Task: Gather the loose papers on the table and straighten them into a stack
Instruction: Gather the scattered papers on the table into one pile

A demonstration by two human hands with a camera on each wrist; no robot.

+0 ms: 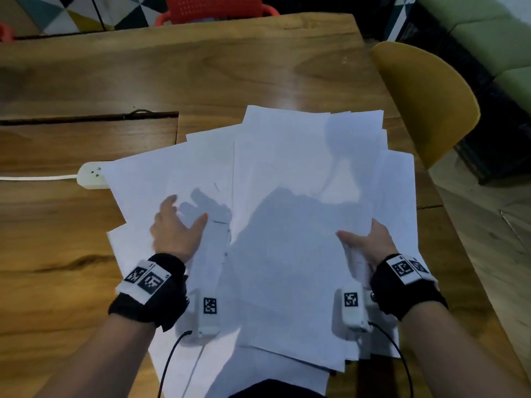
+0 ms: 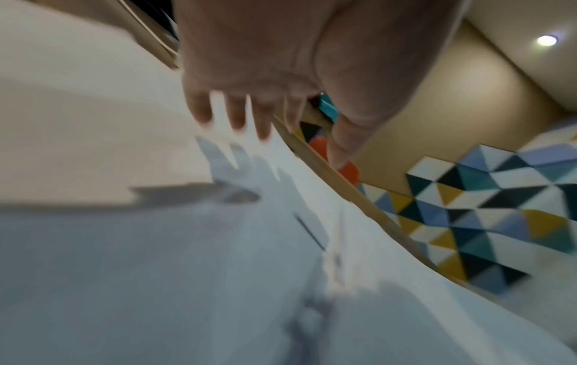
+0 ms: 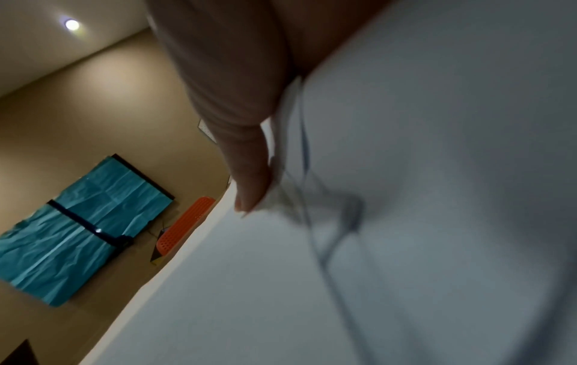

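Wooden desk point(image 1: 201, 67), loose white papers point(image 1: 287, 225) fanned across its near side, left hand point(image 1: 175, 228) spread flat on them, right hand point(image 1: 370, 242) apparently pinching several sheets' edges, power strip point(image 1: 90, 176) alongside.

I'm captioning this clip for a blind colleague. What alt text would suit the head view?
Seen from above, loose white papers lie fanned across a wooden table, while the right hand pinches the edge of some sheets and the left hand lies spread on others. A white power strip peeks out at the left; a yellow chair stands at the right.
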